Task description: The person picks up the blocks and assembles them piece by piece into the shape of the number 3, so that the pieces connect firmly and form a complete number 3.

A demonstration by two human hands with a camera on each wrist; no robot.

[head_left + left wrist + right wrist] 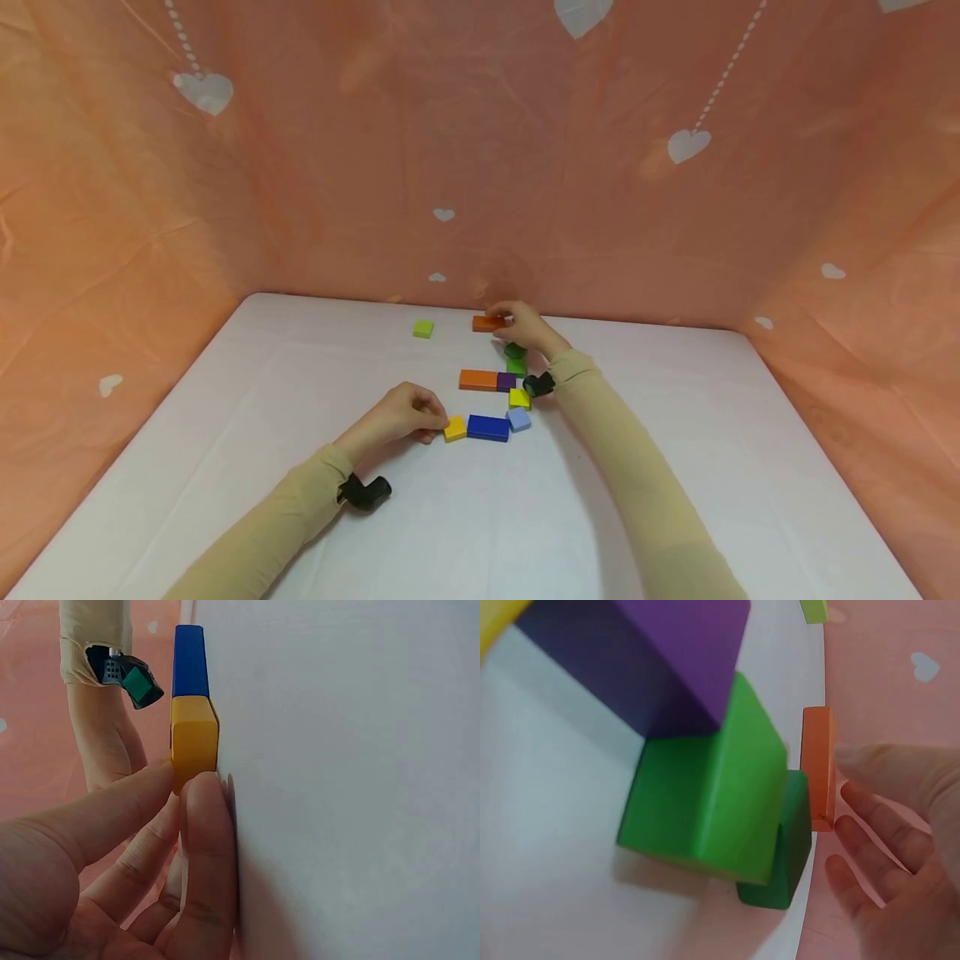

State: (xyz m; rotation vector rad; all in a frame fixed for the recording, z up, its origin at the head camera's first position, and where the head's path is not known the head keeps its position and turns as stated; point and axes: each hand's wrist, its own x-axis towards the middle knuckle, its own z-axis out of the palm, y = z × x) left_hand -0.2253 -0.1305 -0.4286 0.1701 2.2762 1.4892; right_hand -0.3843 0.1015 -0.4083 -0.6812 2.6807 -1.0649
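Observation:
My left hand (408, 412) pinches the outer end of a small yellow-orange block (195, 739) between thumb and finger. That block butts against a longer blue block (488, 428) on the white table. Farther off, my right hand (528, 327) has its thumb and fingers at the right end of an orange block (817, 769). In the right wrist view the thumb tip meets this block's upper edge, and the other fingers spread beside it. A dark green block (791, 847) and a bright green block (742, 787) stand below that hand.
Between the hands lie an orange block (477, 380), a purple block (506, 382), a yellow block (519, 399) and a pale blue block (518, 419). A lime block (423, 328) sits apart at the back left. Peach curtain (480, 167) borders the table's back and sides.

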